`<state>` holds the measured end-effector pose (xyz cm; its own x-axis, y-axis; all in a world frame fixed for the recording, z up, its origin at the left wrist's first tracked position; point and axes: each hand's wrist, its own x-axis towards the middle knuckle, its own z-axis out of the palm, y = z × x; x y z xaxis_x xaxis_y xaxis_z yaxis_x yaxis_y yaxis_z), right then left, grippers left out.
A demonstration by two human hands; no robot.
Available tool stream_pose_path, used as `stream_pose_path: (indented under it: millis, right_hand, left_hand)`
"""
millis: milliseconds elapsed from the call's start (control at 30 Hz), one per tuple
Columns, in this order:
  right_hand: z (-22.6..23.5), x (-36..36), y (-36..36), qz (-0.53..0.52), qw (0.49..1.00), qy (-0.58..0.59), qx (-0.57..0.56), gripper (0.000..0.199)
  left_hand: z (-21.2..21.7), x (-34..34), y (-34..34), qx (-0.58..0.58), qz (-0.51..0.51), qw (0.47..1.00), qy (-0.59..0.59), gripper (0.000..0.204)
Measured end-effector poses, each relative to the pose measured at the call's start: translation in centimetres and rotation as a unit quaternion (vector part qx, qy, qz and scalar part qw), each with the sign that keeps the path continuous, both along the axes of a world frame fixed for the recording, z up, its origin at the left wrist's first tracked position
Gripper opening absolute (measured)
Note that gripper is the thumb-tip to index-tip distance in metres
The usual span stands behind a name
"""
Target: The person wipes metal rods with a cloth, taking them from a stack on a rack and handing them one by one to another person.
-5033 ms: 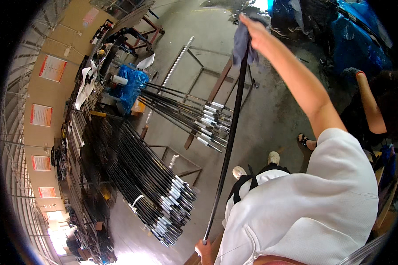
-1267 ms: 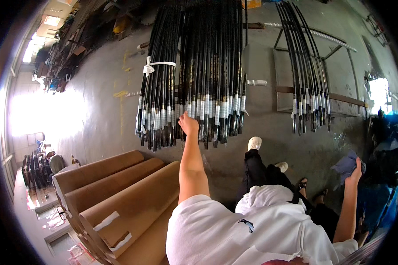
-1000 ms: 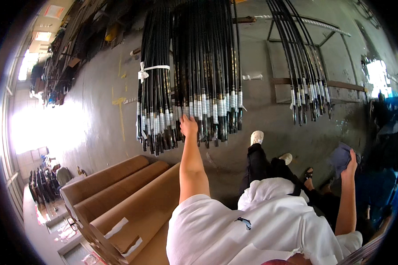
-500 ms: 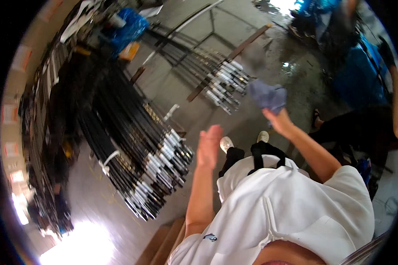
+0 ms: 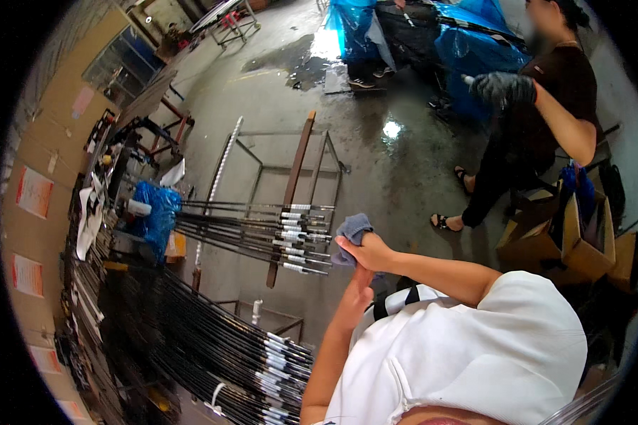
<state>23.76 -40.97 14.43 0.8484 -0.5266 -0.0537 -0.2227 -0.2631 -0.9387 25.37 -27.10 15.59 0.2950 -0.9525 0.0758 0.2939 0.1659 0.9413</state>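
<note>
The right hand (image 5: 367,249) grips a grey cloth (image 5: 350,229), fingers closed on it; the left hand (image 5: 362,278) touches it at 6 o'clock, grip unclear. Bunching the cloth firmly would likely help wiping the black rods (image 5: 262,234) at 9 o'clock.

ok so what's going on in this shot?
A person in a white shirt stands on a workshop floor, right hand gripping a grey-blue cloth, left hand raised just beneath it and touching it. Ahead, a small batch of black rods with silver-banded ends lies across a metal rack; a much larger bundle of rods lies to the lower left. A co-worker in dark clothes and a grey glove works at blue-wrapped goods.
</note>
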Motion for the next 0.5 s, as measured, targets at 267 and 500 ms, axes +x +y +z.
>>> stream_pose_path:
  millis: [267, 500]
  right_hand:
    - [-11.1, -4.1, -11.3, -0.165, 0.935, 0.111, 0.293, 0.062]
    - [-12.8, -14.3, -15.2, -0.279, 0.837, -0.001, 0.471, 0.032]
  left_hand:
    - [0.9, -0.3, -6.1, 0.182, -0.028, 0.983, -0.014, 0.038]
    - [-1.1, -3.8, -22.7, 0.170, -0.082, 0.942, 0.279, 0.052]
